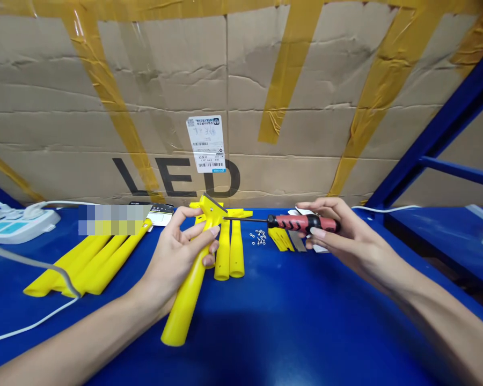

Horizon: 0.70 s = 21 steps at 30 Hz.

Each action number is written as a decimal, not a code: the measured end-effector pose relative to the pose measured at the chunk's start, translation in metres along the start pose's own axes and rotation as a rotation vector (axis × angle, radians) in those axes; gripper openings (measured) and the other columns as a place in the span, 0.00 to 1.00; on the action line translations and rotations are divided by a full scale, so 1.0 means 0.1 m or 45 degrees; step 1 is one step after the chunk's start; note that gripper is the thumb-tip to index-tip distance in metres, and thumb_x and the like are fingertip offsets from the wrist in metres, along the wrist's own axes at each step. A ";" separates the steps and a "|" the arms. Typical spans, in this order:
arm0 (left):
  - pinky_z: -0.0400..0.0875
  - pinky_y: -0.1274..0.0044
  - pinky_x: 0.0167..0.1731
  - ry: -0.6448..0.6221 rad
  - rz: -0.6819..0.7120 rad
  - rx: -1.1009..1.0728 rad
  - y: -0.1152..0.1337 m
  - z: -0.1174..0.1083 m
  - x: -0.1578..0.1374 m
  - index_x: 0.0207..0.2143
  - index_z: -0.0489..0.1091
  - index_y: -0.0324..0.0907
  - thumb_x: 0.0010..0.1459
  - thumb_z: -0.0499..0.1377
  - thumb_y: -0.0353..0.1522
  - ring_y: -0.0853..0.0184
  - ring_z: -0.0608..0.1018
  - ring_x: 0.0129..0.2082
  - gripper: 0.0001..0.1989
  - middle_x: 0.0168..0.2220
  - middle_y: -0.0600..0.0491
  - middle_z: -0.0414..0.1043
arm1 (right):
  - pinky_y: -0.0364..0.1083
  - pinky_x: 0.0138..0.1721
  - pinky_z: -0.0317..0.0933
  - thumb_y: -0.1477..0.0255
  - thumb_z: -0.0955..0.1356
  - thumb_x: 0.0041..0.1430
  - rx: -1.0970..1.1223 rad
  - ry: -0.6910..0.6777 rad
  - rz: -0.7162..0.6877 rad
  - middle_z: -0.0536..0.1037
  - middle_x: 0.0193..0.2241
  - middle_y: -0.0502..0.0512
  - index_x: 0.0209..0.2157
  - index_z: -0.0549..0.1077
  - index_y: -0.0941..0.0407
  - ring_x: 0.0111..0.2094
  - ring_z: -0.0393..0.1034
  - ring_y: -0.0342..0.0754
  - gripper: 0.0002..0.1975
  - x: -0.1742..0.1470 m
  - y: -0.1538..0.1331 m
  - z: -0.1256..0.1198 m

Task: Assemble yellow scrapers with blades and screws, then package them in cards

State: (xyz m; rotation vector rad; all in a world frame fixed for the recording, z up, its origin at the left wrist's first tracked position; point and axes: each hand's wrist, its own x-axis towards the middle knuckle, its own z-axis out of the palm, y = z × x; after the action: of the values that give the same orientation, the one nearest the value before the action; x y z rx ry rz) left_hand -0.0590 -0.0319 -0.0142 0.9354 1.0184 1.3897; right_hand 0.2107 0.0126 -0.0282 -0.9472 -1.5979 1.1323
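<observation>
My left hand [179,246] is wrapped round a yellow plastic scraper [185,305], tilted with its wide hollow handle end toward me. A dark strip runs along the edge of its head, and a small screw shows there. My right hand [348,230] grips a red and black screwdriver [292,222] by its handle. The shaft points left, and its tip meets the scraper's head at the side. Behind the scraper lie several more yellow handles [236,252], partly hidden by my left hand. Near the screwdriver are small metal nuts or screws [260,237] and flat yellow pieces [279,239].
At left lie several yellow scrapers [100,262] with packaging [161,215]. A white power strip [24,225] and a cable [36,260] sit beyond them. A large taped cardboard box [245,91] stands behind the blue surface [265,321]. A blue frame post [438,128] rises at right.
</observation>
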 end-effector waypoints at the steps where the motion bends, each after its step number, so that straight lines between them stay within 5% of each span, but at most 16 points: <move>1: 0.62 0.86 0.18 -0.008 -0.004 0.005 -0.01 0.00 0.00 0.42 0.58 0.48 0.49 0.72 0.30 0.76 0.67 0.19 0.26 0.23 0.60 0.71 | 0.44 0.26 0.64 0.57 0.72 0.61 -0.025 0.031 -0.021 0.71 0.24 0.46 0.45 0.68 0.49 0.24 0.68 0.44 0.16 0.00 0.00 0.00; 5: 0.64 0.85 0.18 -0.049 -0.027 0.053 -0.07 -0.01 -0.03 0.41 0.58 0.47 0.49 0.73 0.33 0.75 0.67 0.18 0.26 0.22 0.60 0.70 | 0.41 0.15 0.50 0.50 0.63 0.66 -0.263 0.262 0.020 0.65 0.18 0.45 0.37 0.70 0.51 0.15 0.57 0.41 0.19 0.01 -0.01 -0.02; 9: 0.64 0.85 0.18 -0.026 -0.020 0.065 -0.10 -0.02 -0.04 0.41 0.57 0.47 0.48 0.73 0.33 0.75 0.68 0.19 0.28 0.23 0.60 0.70 | 0.46 0.29 0.68 0.53 0.69 0.63 -0.132 0.013 0.003 0.76 0.28 0.51 0.48 0.69 0.48 0.28 0.73 0.48 0.18 0.00 -0.02 -0.06; 11: 0.63 0.85 0.18 -0.025 -0.031 0.055 -0.10 -0.02 -0.04 0.42 0.57 0.48 0.48 0.73 0.33 0.75 0.67 0.19 0.28 0.23 0.60 0.70 | 0.46 0.27 0.67 0.55 0.70 0.62 -0.146 0.007 -0.034 0.75 0.26 0.49 0.46 0.69 0.49 0.25 0.71 0.47 0.17 0.00 -0.02 -0.06; 14: 0.63 0.85 0.17 -0.045 -0.043 0.058 -0.09 -0.01 -0.04 0.41 0.57 0.48 0.48 0.73 0.33 0.75 0.67 0.19 0.28 0.22 0.60 0.71 | 0.42 0.15 0.52 0.50 0.64 0.66 -0.316 0.207 0.000 0.67 0.18 0.46 0.37 0.70 0.52 0.15 0.58 0.41 0.19 0.00 0.00 -0.05; 19: 0.63 0.85 0.18 -0.005 0.000 0.064 -0.05 0.00 -0.03 0.42 0.58 0.47 0.46 0.74 0.33 0.75 0.68 0.20 0.29 0.23 0.59 0.72 | 0.46 0.32 0.70 0.55 0.70 0.62 -0.133 0.007 -0.030 0.77 0.31 0.51 0.47 0.70 0.49 0.30 0.74 0.47 0.17 -0.01 -0.02 -0.05; 21: 0.63 0.85 0.18 -0.009 -0.015 0.064 -0.05 -0.01 -0.03 0.42 0.58 0.47 0.46 0.74 0.33 0.75 0.68 0.19 0.29 0.23 0.59 0.71 | 0.44 0.26 0.68 0.56 0.71 0.62 -0.135 0.030 -0.037 0.75 0.25 0.48 0.45 0.69 0.49 0.24 0.72 0.45 0.16 -0.01 -0.02 -0.03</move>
State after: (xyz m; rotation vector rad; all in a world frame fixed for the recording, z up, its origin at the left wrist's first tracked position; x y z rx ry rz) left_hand -0.0577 -0.0347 -0.0190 0.9693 1.0560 1.3553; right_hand 0.2136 0.0115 -0.0260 -0.9991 -1.6608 1.0218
